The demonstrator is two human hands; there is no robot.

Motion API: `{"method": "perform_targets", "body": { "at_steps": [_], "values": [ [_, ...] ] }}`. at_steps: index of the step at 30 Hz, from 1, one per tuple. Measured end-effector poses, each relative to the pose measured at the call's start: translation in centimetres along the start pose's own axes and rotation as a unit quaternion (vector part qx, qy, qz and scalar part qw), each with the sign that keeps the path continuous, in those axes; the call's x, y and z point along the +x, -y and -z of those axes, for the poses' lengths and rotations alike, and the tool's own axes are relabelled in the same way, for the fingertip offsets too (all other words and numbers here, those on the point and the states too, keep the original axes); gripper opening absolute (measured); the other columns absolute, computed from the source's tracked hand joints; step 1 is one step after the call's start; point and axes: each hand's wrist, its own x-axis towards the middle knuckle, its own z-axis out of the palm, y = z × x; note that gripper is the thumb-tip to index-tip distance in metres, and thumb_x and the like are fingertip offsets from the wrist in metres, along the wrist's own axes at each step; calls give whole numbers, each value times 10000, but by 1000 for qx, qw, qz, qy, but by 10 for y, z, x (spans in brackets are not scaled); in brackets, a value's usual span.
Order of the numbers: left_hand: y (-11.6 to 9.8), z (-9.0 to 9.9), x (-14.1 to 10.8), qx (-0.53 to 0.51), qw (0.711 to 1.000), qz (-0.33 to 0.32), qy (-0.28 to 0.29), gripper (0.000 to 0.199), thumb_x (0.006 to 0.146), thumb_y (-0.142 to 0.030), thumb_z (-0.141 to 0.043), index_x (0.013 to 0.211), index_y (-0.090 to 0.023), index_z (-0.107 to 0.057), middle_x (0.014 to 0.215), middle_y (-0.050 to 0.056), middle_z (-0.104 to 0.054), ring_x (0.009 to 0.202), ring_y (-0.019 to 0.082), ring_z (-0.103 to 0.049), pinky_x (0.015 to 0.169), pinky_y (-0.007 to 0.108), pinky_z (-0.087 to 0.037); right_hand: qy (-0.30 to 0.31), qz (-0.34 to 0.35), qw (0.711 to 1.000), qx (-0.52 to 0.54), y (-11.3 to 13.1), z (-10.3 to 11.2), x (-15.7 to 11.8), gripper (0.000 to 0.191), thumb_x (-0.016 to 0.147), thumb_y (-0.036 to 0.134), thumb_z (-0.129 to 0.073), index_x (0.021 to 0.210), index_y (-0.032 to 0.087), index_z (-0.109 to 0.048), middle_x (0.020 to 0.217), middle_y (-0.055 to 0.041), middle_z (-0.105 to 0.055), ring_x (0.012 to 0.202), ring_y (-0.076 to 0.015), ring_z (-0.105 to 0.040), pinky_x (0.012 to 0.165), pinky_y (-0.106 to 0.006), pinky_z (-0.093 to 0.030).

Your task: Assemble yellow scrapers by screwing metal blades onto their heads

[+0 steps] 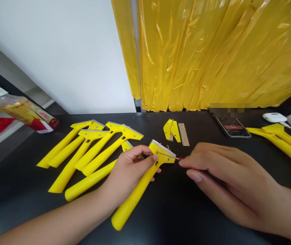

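Observation:
My left hand (128, 170) grips a yellow plastic scraper (140, 180) by the neck, its metal-edged head pointing up and to the right. My right hand (227, 180) pinches a small red-handled screwdriver (169, 156), and its thin shaft reaches across the scraper's head. Several small metal screws (167, 148) lie just beyond that head. Farther back are two loose yellow head pieces (172, 131) and a flat metal blade strip (183, 134). Several finished-looking yellow scrapers (89, 149) lie in a loose heap left of my left hand.
Everything rests on a black tabletop (186, 211). A smartphone (232, 127) lies at the back, with more yellow scrapers (280, 143) and a white device (274, 118) to the right. A plastic bottle (25, 114) lies far left. Yellow plastic sheeting (211, 54) hangs behind.

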Motion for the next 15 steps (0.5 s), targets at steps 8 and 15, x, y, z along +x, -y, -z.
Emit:
{"method": "perform_targets", "body": {
  "at_steps": [8, 15],
  "values": [
    [0, 0, 0, -6, 1000, -2, -2, 202, 891, -378, -816, 912, -207, -708, 843, -1, -747, 802, 205, -780, 624, 259, -630, -25, -81, 973, 214, 1, -6, -1, 353, 1020, 64, -587, 1306, 251, -673, 917, 12, -788, 789, -124, -760, 757, -211, -636],
    [-2, 0, -1, -13, 1000, 3, -1, 231, 875, -388, -833, 927, -202, -704, 853, 6, -743, 789, 206, -775, 627, 268, -631, -41, -106, 965, 238, -8, -7, 1, 297, 1043, 144, -632, 1302, 280, -679, 1035, 6, -850, 934, -152, -820, 869, -244, -656]
  ]
}}
